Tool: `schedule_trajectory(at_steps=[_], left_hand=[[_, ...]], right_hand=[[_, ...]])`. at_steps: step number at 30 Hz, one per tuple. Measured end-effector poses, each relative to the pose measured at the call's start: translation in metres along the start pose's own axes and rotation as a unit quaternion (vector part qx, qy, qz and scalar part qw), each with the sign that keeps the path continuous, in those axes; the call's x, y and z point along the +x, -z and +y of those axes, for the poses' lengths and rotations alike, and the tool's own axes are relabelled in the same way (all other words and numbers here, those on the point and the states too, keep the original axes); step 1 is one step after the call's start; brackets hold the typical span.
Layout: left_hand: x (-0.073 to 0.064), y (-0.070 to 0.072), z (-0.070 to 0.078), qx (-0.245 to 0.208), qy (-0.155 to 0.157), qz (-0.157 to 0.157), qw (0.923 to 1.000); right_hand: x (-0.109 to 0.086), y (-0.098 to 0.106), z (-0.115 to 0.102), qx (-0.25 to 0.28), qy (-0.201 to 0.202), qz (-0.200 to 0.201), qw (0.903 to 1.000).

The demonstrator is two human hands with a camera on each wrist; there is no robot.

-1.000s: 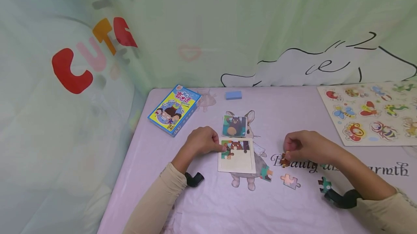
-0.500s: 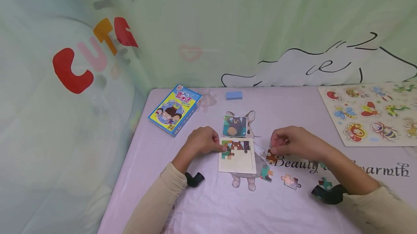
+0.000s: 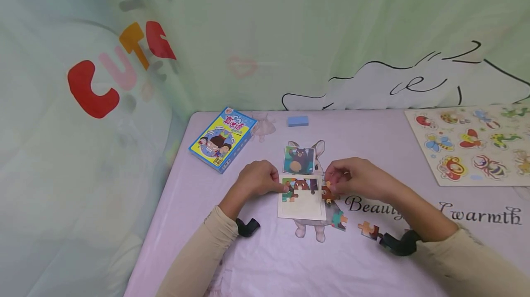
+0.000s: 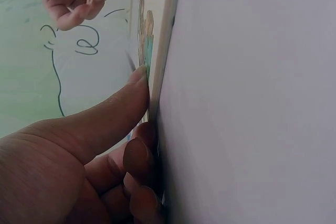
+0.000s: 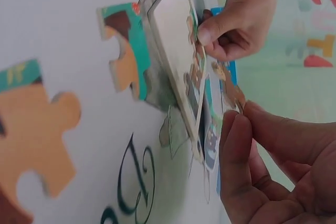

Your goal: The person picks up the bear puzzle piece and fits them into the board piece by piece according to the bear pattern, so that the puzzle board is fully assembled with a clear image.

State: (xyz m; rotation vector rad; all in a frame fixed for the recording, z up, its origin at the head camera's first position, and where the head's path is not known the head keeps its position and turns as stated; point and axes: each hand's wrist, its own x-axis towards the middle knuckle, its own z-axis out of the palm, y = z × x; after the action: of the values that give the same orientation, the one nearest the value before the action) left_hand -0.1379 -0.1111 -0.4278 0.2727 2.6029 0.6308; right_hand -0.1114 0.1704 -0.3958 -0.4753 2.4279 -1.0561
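Note:
At the left edge of a small wooden puzzle board [image 3: 304,208], my left hand [image 3: 257,178] grips the frame, thumb on top over a green piece and fingers curled at the side. The top row of the board shows a brown bear's face; its lower part is bare wood. My right hand [image 3: 359,179] pinches a brown jigsaw piece [image 3: 329,193] between thumb and fingertips, raised just by the board's right edge. In the right wrist view that piece [image 5: 229,86] is tilted, seen nearly edge-on. A bear picture card [image 3: 298,160] lies directly behind the board.
Loose jigsaw pieces lie right of the board, one teal and orange [image 3: 339,219], another orange and brown [image 3: 368,230]. A blue-yellow card box [image 3: 222,139] sits at the back left, near a blue block [image 3: 298,121]. An insect puzzle board [image 3: 472,145] occupies the right.
My right hand has moved left with the brown jigsaw piece, from over the printed lettering to the puzzle board's right edge. The left hand has stayed on the board.

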Motion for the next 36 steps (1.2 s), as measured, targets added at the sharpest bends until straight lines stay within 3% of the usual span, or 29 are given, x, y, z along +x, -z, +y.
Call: schedule_trajectory(at_steps=[22,36], left_hand=[[0.001,0.0,0.0,0.004,0.004,-0.007,1.0],[0.001,0.001,-0.001,-0.001,-0.001,-0.011,0.9999]], right_hand=[[0.018,-0.021,-0.017,0.046,0.012,-0.013,0.9988],[0.029,-0.033,-0.017,0.047,0.007,-0.008,0.9988]])
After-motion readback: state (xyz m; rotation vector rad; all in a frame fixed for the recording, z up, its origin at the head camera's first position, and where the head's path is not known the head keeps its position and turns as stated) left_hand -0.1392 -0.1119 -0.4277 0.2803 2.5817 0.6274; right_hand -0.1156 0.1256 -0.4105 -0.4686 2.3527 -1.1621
